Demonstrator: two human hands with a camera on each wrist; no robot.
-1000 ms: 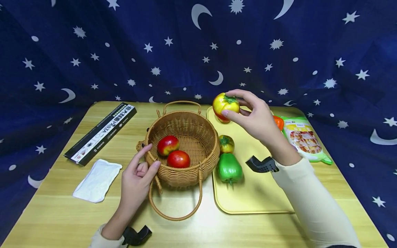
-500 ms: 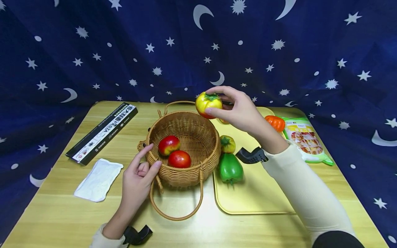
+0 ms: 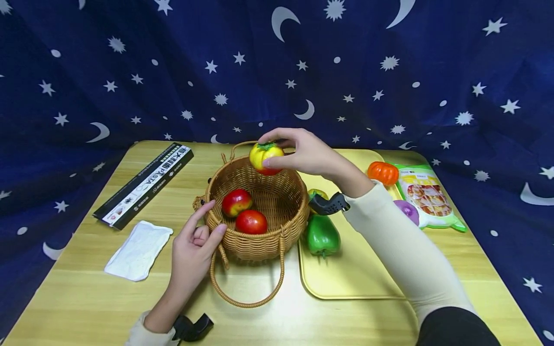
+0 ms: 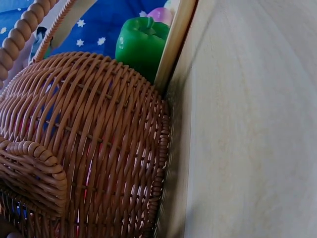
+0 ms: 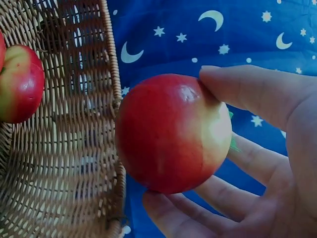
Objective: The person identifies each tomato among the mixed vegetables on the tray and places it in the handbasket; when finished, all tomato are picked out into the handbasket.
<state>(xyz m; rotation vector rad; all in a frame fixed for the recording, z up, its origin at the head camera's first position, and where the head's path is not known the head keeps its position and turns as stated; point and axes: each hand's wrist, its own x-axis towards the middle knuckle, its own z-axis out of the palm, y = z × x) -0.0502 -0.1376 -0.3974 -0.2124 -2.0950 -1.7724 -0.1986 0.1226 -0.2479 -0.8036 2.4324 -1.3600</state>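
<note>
My right hand [image 3: 309,154] pinches a yellow-and-red tomato [image 3: 265,159] with a green leafy top, over the far rim of the wicker basket [image 3: 251,247]. In the right wrist view the tomato's red underside shows, thumb and fingers around its side. Inside the basket lie a red-and-yellow apple [image 3: 236,203] and a smooth red fruit [image 3: 251,222]. My left hand [image 3: 192,250] rests its extended index finger and thumb against the basket's near-left rim, other fingers bent. The left wrist view shows mostly the woven basket wall [image 4: 99,139].
Right of the basket a yellow tray [image 3: 355,283] bears a green bell pepper [image 3: 322,236] and a partly covered yellow-green fruit. An orange pumpkin [image 3: 383,173], a purple item [image 3: 407,211] and a food packet [image 3: 428,192] lie farther right. Left are a pasta box [image 3: 144,185] and a white packet [image 3: 138,251].
My right hand has carried the tomato leftward from above the tray to over the basket's far side. The left hand has stayed at the rim.
</note>
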